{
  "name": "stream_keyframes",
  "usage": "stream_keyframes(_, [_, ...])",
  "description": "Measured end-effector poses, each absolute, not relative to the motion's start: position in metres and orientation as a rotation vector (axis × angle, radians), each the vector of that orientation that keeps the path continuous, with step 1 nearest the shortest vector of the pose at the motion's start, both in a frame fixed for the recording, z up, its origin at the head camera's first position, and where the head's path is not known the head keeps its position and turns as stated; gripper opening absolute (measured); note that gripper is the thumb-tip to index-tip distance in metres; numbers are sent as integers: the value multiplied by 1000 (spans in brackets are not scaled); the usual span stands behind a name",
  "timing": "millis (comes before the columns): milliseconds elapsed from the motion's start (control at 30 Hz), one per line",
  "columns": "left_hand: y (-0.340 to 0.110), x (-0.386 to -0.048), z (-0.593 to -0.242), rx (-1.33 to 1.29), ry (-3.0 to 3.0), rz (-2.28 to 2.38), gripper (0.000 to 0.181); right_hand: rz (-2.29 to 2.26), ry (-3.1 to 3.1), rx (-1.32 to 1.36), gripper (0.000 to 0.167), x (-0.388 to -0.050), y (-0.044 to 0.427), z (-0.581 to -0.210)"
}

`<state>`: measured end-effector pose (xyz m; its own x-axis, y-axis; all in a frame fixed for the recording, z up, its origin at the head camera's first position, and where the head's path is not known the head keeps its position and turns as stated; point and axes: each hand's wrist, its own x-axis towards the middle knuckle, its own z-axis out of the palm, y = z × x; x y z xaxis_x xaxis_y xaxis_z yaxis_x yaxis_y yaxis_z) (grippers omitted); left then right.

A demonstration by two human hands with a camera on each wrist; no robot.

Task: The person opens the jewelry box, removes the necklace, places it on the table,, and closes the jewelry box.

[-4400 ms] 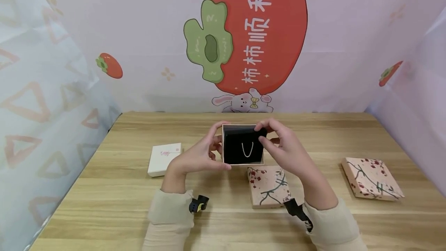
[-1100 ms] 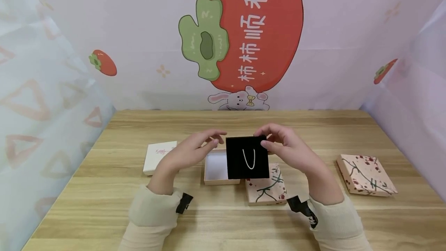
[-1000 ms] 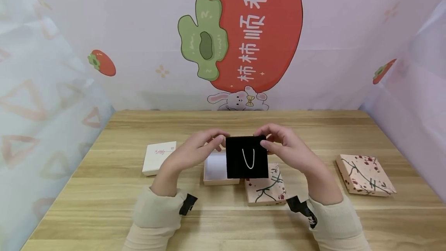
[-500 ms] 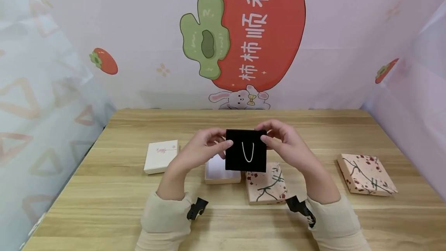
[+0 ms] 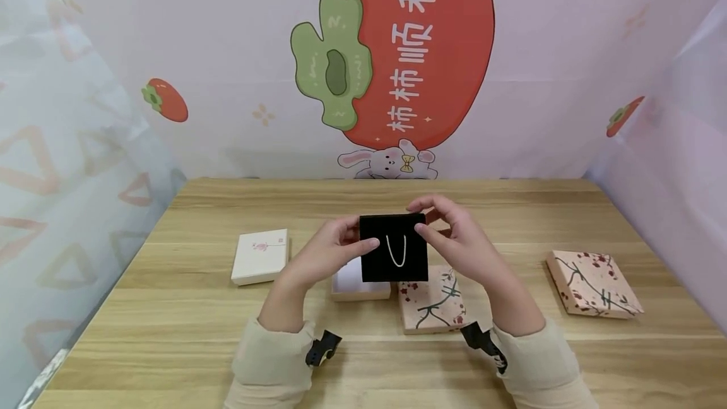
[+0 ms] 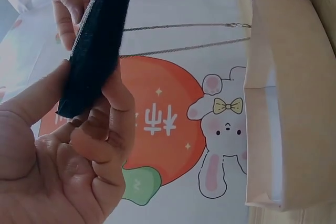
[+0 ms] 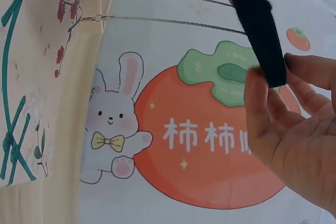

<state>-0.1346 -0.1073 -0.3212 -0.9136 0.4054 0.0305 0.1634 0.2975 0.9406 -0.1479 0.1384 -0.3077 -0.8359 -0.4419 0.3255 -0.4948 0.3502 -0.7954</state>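
A black velvety jewellery pad (image 5: pixel 377 264) is held upright above the table, with a silver necklace (image 5: pixel 400 266) looped on its front. My left hand (image 5: pixel 324 254) pinches the pad's left edge, thumb in front and fingers behind. At the upper right corner my right hand (image 5: pixel 462 245) pinches it the same way. Both wrist views show the pad edge-on; two strands of the necklace (image 7: pixel 173 23) hang down behind it, a clasp at their lower end. Below, partly hidden by the pad, stands an open box base (image 5: pixel 361 296) with a pale inside.
Beside the base and overlapped by the pad lies a pink box part with plum blossoms (image 5: pixel 434 314). A similar blossom box (image 5: pixel 593 283) sits far right on the wooden table (image 5: pixel 170 333). A white box with a pink print (image 5: pixel 260 257) is at the left.
The pad has come up out of the box, which now stands on the table. My left hand let go of the box and took the pad's left edge. Lately the pad shifted slightly left.
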Motion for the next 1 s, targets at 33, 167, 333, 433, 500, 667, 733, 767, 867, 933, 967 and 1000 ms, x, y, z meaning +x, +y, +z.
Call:
stream_keyframes(33, [-108, -134, -321, 516, 2348, 1665, 24, 1495, -2522, 885, 24, -147, 137, -307])
stream_keyframes(167, [-108, -134, -319, 478, 2359, 1650, 22, 1326, -2453, 911, 17, -141, 133, -305])
stream_keyframes(333, [-108, -135, -319, 464, 2351, 1669, 24, 967, -2331, 996, 12, -134, 126, -305])
stream_keyframes(433, [-109, -134, -319, 453, 2348, 1685, 22, 720, -2348, 993, 17, -127, 119, -306])
stream_keyframes(500, [-110, -133, -319, 455, 2356, 1694, 20, 590, -2397, 968, 21, -122, 115, -306])
stream_keyframes(667, [-111, -132, -319, 488, 2345, 1718, 24, 380, -2509, 912, 24, -110, 108, -305])
stream_keyframes(733, [-111, -133, -319, 492, 2326, 1730, 29, 327, -2514, 909, 22, -107, 107, -304])
stream_keyframes(767, [-110, -134, -319, 492, 2320, 1733, 30, 309, -2506, 908, 21, -106, 106, -304])
stream_keyframes(867, [-110, -135, -319, 485, 2305, 1740, 32, 273, -2477, 905, 17, -106, 105, -306])
stream_keyframes(933, [-110, -135, -319, 478, 2298, 1745, 32, 261, -2451, 908, 13, -106, 104, -308])
stream_keyframes(967, [-110, -135, -319, 477, 2297, 1747, 31, 259, -2437, 910, 12, -107, 103, -309])
stream_keyframes(1000, [-110, -136, -320, 479, 2295, 1749, 31, 259, -2425, 913, 11, -108, 102, -310])
